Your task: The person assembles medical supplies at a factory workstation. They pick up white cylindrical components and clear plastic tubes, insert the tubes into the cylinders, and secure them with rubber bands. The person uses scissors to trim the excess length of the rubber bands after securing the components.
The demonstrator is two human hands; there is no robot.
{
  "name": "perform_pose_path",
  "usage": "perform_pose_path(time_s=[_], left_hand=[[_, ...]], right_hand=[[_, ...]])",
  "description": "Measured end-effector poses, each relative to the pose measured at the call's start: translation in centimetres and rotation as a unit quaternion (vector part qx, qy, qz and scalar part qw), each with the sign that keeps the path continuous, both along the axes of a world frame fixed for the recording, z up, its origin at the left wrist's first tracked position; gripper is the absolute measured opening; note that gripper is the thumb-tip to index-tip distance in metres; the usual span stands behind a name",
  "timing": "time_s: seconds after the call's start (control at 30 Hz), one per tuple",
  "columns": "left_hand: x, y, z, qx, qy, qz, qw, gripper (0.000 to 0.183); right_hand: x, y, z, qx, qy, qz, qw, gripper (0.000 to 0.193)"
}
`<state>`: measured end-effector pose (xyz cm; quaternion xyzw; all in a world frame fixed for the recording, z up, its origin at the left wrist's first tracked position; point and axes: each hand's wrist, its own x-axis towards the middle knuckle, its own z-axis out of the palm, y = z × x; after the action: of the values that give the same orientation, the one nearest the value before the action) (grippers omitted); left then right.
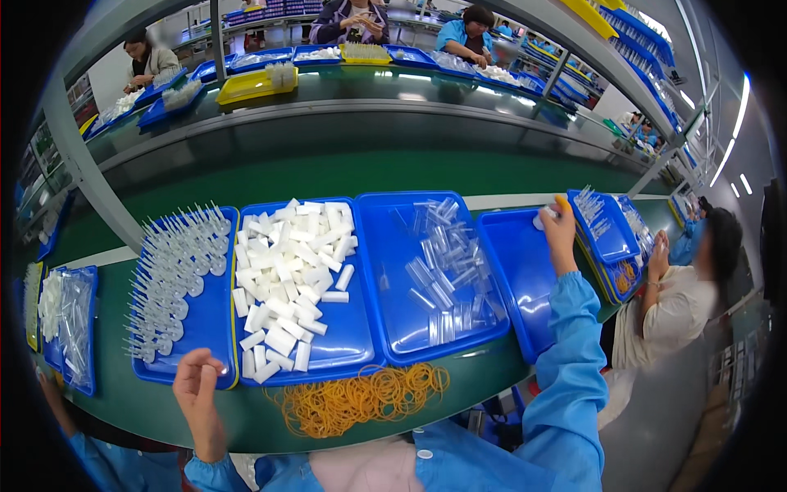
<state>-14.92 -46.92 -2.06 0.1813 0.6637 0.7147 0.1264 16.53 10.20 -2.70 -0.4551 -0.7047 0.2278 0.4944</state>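
My right hand (561, 236) is raised over the far end of a blue tray (525, 283), its fingers closed on a small whitish clear plastic piece (541, 218). A yellow cover shows on one fingertip. My left hand (199, 394) is at the near edge of the leftmost blue tray (197, 328), fingers curled in toward the thumb. Whatever they hold, if anything, is too small to make out. Several clear plastic pieces with round bases and thin upright stems (176, 283) stand in rows in that leftmost tray.
White foam blocks (291, 279) fill the second blue tray; short clear tubes (447, 271) lie in the third. Orange rubber bands (361, 399) are heaped near the table's front edge. A co-worker (680, 287) sits at the right beside stacked trays (605, 234). Metal posts (94, 176) frame the bench.
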Motion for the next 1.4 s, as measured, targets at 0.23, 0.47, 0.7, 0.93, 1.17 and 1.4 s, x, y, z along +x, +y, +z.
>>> perform_pose_path(time_s=[0.23, 0.47, 0.7, 0.93, 1.17, 1.4], left_hand=[[-5.7, -2.7, -2.0, -0.333, 0.417, 0.087, 0.841, 0.036], [-9.1, -2.5, -2.6, -0.376, 0.423, 0.103, 0.818, 0.039], [-10.7, -2.9, -2.2, -0.444, 0.433, 0.134, 0.773, 0.041], [-8.8, -2.6, -1.3, -0.341, 0.457, 0.166, 0.804, 0.019], [-1.4, -1.4, 1.1, 0.068, 0.028, 0.022, 0.997, 0.018], [3.9, 0.2, 0.7, 0.143, -0.121, -0.187, 0.964, 0.027]], right_hand=[[-14.3, -16.3, 4.3, 0.051, -0.212, 0.352, 0.910, 0.051], [-23.9, -22.7, -0.1, 0.144, -0.417, 0.334, 0.833, 0.047], [-27.1, -23.8, -3.0, 0.131, -0.398, 0.351, 0.837, 0.040], [-22.9, -25.3, -1.5, 0.218, -0.361, 0.377, 0.825, 0.029], [-19.3, -29.2, 3.2, 0.057, -0.283, 0.436, 0.852, 0.023], [-12.6, -34.2, 6.6, -0.242, 0.008, 0.523, 0.817, 0.022]])
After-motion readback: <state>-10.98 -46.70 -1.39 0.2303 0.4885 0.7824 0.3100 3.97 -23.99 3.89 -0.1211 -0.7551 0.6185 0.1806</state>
